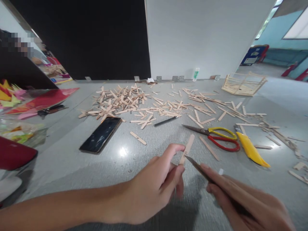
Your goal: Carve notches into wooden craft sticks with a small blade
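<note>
My left hand is closed around the lower part of a wooden craft stick, held upright and tilted, with a small mark or notch on its face. In my right hand is a narrow, dark, pointed knife. Its tip meets the stick at the mark, close to my left fingertips. Most of the knife's handle is hidden in my fingers. Just beyond my hands lie scissors with yellow and red handles, a yellow-handled cutter and one loose notched craft stick.
A heap of craft sticks spreads across the table, with a dark pen-like tool before it. A phone lies left. A small stick frame stands back right. A black and white partition borders the far edge.
</note>
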A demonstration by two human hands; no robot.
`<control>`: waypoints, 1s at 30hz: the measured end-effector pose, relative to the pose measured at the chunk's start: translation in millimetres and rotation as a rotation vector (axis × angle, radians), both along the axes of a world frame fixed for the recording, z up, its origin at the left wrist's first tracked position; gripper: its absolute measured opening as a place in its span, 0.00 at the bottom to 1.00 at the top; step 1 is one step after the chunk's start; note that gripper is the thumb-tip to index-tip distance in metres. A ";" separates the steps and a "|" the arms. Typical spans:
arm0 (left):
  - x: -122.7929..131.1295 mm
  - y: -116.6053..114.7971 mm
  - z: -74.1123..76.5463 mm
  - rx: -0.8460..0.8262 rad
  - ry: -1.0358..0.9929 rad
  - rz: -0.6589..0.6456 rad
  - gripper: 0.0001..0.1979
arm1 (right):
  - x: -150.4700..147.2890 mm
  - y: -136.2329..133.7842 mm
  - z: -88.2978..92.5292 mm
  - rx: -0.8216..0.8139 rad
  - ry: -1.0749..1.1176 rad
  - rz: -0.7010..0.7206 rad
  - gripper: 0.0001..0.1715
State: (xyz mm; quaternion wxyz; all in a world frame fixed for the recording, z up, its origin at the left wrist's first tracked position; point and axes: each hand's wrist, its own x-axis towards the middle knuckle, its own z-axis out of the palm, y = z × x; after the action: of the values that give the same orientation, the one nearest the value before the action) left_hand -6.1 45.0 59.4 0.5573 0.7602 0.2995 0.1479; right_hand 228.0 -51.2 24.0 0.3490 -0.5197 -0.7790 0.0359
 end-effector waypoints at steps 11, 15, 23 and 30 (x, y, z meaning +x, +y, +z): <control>-6.5 29.7 -6.6 0.135 0.265 -0.026 0.13 | 13.5 10.2 13.3 0.342 -0.671 0.070 0.27; -9.6 36.3 -10.2 0.175 0.307 -0.090 0.14 | 6.6 8.1 6.6 0.318 -0.674 0.048 0.23; -7.9 36.3 -12.0 0.216 0.321 -0.114 0.19 | 4.6 8.3 -1.8 0.292 -0.645 0.020 0.26; -8.6 37.3 -16.8 0.259 0.284 -0.124 0.17 | 2.7 11.5 9.5 0.354 -0.765 0.106 0.28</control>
State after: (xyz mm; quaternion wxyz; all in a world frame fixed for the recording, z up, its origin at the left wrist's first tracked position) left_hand -14.7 82.3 42.7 0.4150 0.8557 0.3063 0.0418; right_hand 230.7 -39.7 33.5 0.1163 -0.3869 -0.8720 -0.2763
